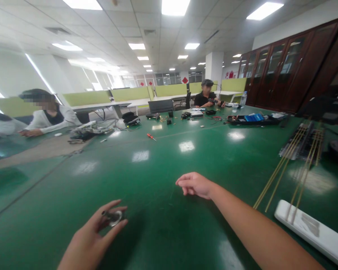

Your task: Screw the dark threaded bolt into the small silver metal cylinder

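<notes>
Low in the head view, my left hand [97, 228] grips a small metal part [116, 218] between thumb and fingers. This part has a shiny round disc and a short dark shaft pointing left; I cannot tell its exact kind. My right hand [195, 185] is a little further away, over the green table [157, 168]. Its fingertips are brought together in a pinch, and anything between them is too small or hidden to make out. The two hands are apart.
An orange screwdriver [151, 136] lies further off. Thin brass-coloured rods [281, 165] and a white oblong case [312, 232] are at the right. A tray with blue items [253, 118] and small black parts [169, 121] lie at the back. Other people sit at the far side and left.
</notes>
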Demonstrator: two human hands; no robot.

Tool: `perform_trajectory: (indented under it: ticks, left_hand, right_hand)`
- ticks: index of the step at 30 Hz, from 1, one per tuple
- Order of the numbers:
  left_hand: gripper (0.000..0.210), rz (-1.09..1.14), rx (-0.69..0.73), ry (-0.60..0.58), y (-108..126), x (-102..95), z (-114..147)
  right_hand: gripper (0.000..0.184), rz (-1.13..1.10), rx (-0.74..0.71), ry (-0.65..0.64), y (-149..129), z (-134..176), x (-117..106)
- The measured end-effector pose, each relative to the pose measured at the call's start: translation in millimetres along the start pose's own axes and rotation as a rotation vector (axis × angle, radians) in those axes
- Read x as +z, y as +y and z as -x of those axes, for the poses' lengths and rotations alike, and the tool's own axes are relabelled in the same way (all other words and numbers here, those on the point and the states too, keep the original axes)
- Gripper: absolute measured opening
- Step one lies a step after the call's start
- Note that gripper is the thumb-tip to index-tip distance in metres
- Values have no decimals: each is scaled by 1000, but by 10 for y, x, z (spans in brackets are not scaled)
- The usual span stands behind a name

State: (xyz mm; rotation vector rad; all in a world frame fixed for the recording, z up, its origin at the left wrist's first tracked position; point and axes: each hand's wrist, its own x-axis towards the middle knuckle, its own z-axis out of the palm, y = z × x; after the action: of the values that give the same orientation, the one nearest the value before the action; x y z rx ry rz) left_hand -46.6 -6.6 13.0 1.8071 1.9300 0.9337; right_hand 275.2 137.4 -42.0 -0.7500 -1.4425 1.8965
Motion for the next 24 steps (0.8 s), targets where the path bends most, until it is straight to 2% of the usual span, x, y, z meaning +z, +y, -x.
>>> perform_trajectory:
  ticks: [4, 8, 13, 17, 22, 24]
  left_hand:
    - [65, 242, 13, -134, 356, 375, -258]
    - [59, 382, 0, -147, 452, 621, -380]
    - [43, 327, 12, -190, 349, 700, -385]
    - [36, 245, 34, -250, 391, 706, -373]
    - [30, 112, 125, -259, 621, 782, -436]
    - [28, 85, 186, -265, 692, 839, -468]
  right_hand:
    - [33, 97, 60, -107, -65, 38, 18]
    - [33, 57, 8, -84, -21, 94, -46]
    - [34, -102, -18, -89, 65, 118, -130]
    - [33, -205, -56, -84, 77, 125, -159]
    - [39, -115, -45, -65, 77, 137, -126]
    - [41, -38, -92, -22, 87, 144, -92]
